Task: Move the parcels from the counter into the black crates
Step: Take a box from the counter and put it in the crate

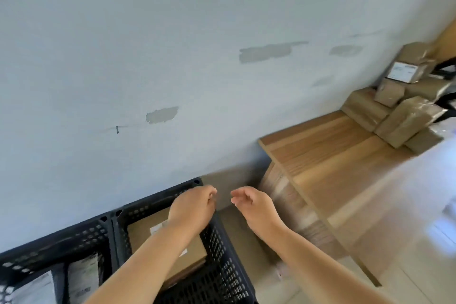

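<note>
Two black perforated crates stand on the floor against the wall. The right crate point(222, 249) holds a flat brown parcel point(145, 232) with a white label. The left crate point(59, 244) holds pale bagged parcels point(82, 276). My left hand point(195, 202) hovers over the right crate's far corner, fingers loosely curled, holding nothing. My right hand point(254, 202) hangs just right of that crate, fingers apart and empty. Several brown cardboard parcels point(404, 121) are piled at the far right end of the wooden counter point(328, 153).
A pale blue wall with grey patches runs behind the crates and counter. A white object point(441, 180) lies blurred on the counter's near right. Tiled floor shows between the right crate and the counter's side panel point(291, 205).
</note>
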The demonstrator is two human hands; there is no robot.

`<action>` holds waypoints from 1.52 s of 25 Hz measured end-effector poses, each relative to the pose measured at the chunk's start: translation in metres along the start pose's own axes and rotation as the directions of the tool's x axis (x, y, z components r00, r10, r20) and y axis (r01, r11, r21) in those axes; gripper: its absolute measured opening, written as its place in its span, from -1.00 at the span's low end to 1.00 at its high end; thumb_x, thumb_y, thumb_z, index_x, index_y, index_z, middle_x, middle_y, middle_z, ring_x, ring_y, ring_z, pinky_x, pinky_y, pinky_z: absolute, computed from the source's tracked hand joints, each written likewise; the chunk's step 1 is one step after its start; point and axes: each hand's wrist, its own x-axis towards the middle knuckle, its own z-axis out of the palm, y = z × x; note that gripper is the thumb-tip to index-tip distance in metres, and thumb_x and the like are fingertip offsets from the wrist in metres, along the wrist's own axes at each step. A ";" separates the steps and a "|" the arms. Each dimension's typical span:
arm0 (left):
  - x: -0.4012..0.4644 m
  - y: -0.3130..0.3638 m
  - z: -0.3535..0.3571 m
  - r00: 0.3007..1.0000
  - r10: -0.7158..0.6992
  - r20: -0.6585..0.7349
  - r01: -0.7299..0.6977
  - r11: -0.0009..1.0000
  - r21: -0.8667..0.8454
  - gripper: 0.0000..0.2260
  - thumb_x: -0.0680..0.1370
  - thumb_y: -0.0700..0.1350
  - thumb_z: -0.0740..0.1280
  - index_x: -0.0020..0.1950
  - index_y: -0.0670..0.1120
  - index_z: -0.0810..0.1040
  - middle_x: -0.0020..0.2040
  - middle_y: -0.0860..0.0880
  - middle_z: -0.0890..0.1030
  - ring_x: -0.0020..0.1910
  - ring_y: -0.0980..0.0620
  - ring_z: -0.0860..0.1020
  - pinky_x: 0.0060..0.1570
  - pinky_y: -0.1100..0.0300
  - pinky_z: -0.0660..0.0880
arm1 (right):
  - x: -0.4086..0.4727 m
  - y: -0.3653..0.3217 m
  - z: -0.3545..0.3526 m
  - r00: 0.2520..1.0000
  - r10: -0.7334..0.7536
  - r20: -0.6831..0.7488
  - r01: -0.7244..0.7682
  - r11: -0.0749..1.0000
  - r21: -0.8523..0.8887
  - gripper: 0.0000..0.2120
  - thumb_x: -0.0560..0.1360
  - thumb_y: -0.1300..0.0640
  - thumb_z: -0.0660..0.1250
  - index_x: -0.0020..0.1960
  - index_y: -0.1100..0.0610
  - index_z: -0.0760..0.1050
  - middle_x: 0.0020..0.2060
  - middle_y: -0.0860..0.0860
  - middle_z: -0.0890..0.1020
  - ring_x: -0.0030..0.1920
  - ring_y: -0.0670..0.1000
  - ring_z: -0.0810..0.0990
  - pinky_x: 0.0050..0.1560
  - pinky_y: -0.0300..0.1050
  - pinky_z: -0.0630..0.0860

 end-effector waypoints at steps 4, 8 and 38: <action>-0.001 0.083 -0.026 0.979 0.197 -0.044 -0.198 0.980 -0.010 -0.71 0.61 -0.04 0.15 0.30 0.06 0.50 0.24 0.08 0.58 0.21 0.06 0.52 0.16 0.14 0.45 | -0.046 -0.020 -0.080 0.979 -0.089 -0.183 0.090 0.996 -0.003 -0.78 0.55 0.24 0.25 -0.01 -0.05 0.57 -0.12 -0.18 0.63 -0.13 -0.24 0.56 -0.15 -0.42 0.43; -0.013 0.170 -0.040 0.931 0.357 -0.080 -0.357 0.934 0.011 -0.73 0.59 -0.04 0.17 0.24 0.09 0.53 0.17 0.08 0.61 0.16 0.06 0.54 0.11 0.19 0.45 | -0.095 -0.028 -0.156 0.924 -0.102 -0.369 0.104 0.994 -0.014 -0.64 0.49 0.32 0.21 -0.10 -0.13 0.57 -0.12 -0.18 0.65 -0.06 -0.23 0.59 -0.01 -0.26 0.52; -0.058 0.637 0.119 0.747 0.619 -0.243 -0.616 0.782 0.099 -0.80 0.60 -0.06 0.20 0.10 0.02 0.60 -0.25 0.14 0.53 -0.26 0.15 0.50 -0.22 0.25 0.44 | -0.226 0.153 -0.620 0.726 -0.372 -0.578 0.321 0.927 -0.194 -0.69 0.54 0.22 0.31 -0.17 -0.20 0.57 -0.12 -0.18 0.65 -0.03 -0.22 0.61 0.02 -0.32 0.51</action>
